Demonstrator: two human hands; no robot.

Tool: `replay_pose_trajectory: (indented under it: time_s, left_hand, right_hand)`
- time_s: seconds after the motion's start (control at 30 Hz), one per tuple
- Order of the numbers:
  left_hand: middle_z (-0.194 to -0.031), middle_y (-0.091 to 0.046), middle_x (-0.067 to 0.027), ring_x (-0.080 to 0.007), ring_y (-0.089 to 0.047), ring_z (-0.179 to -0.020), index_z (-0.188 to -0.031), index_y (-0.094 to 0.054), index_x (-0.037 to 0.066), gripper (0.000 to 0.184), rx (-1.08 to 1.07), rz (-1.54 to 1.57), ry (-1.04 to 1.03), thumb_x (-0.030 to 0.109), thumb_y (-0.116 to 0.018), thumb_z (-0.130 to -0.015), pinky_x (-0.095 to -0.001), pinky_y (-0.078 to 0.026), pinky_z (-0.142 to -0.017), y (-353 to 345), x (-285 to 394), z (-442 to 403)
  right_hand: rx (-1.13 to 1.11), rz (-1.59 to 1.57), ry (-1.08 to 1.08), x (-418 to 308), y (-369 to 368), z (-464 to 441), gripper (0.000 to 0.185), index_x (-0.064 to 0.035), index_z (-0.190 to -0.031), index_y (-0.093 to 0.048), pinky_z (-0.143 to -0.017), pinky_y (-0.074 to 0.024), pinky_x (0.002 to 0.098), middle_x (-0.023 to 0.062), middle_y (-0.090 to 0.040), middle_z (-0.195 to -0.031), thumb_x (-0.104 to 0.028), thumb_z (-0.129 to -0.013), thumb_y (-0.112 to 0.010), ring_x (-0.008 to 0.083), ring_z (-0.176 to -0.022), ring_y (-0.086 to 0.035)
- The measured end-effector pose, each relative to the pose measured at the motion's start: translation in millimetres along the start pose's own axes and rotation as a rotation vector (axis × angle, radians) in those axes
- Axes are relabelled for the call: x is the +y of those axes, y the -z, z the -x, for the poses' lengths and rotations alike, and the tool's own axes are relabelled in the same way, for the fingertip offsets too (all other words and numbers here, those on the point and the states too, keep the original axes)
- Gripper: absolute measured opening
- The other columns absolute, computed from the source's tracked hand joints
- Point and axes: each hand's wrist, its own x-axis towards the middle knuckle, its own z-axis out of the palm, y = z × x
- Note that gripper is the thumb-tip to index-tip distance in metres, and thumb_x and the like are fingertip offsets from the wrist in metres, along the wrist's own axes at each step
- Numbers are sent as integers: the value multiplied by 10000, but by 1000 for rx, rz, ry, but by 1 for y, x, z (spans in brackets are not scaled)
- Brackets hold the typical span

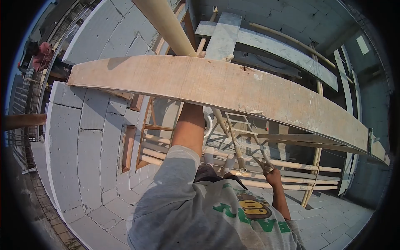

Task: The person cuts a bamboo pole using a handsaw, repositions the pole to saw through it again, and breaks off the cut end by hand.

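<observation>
One long wooden board (216,83) right across the view, beyond the wearer's chest, with left end over the pale block wall (66,137) and right end near a dark, clamp-like piece (370,141) at the dim rim of the lens. Left forearm (187,127) up behind the board, left hand fully hidden there; cannot tell if spread or clenched, or on what. Right hand (273,178) well below the board, fingers curled around a dark tool (265,165), exact kind hard to make out. Hard to judge, too, any contact between tool and ladder (246,132). Lower body mostly lost behind the grey printed shirt (250,208), with pale shapes (209,155) just past the dark shorts, perhaps footwear. At far left, a person in a red top (41,57), small, blurred and partly covered. Lower on that side, a brown length (23,121), cut off at the outer edge, material unclear. Board face sunlit and scuffed, with chipped patches and a dark mark near the top edge; blocks pitted, with thin joints. In the wall, a small wooden frame (129,148); past the board, a thick round post (168,27) and grey planks (225,31) before shaded block walls. Farther down, several level poles (287,186), ground between them indistinct.
</observation>
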Motion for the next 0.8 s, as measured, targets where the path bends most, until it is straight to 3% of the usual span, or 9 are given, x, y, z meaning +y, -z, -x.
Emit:
replay_pose_trajectory:
  time_s: [0.03,0.13,0.27,0.4,0.5,0.8]
  left_hand:
    - [-1107,-663,-119,-232,-651,-1026,-1195,-588,95,393,54,76,9,407,-518,-966,-451,-568,-834,0,-3,0]
    - [-1218,-620,-84,-201,-627,-1075,-1249,-541,84,440,-94,350,18,425,-489,-977,-415,-561,-878,0,4,13]
    - [-1259,-594,-74,-197,-623,-1074,-1247,-532,82,412,26,104,27,390,-515,-973,-389,-550,-889,20,-3,5]
    - [-1228,-607,-65,-207,-623,-1050,-1228,-546,90,391,6,-230,53,388,-500,-979,-399,-530,-902,2,18,5]
    - [-1228,-606,-65,-208,-622,-1050,-1228,-546,90,393,10,-316,65,389,-504,-977,-400,-529,-902,6,26,6]
    - [-1229,-602,-67,-209,-619,-1053,-1227,-547,88,399,99,-447,73,390,-514,-969,-402,-525,-905,24,26,8]
  right_hand:
    - [3,-32,-4,-1,-5,2,433,-101,-1145,-642,-837,-523,405,190,-693,-992,-142,-718,-695,354,-964,-664]
    - [9,-15,104,-14,-21,0,427,-87,-1138,-640,-836,-523,406,188,-695,-995,-130,-717,-693,355,-970,-663]
    - [30,16,110,-36,-37,8,396,-63,-1132,-652,-819,-516,355,185,-683,-1012,-117,-740,-642,298,-943,-674]
    - [17,-44,63,-36,-51,8,404,-71,-1139,-644,-827,-521,378,183,-688,-1000,-125,-738,-663,320,-948,-673]
    - [32,-47,10,-39,-58,13,413,-84,-1147,-641,-855,-518,390,182,-687,-1041,-132,-740,-695,345,-1014,-655]
    - [108,-53,-48,-29,-79,39,373,-92,-1126,-645,-834,-515,408,174,-682,-1019,-152,-758,-670,356,-977,-654]
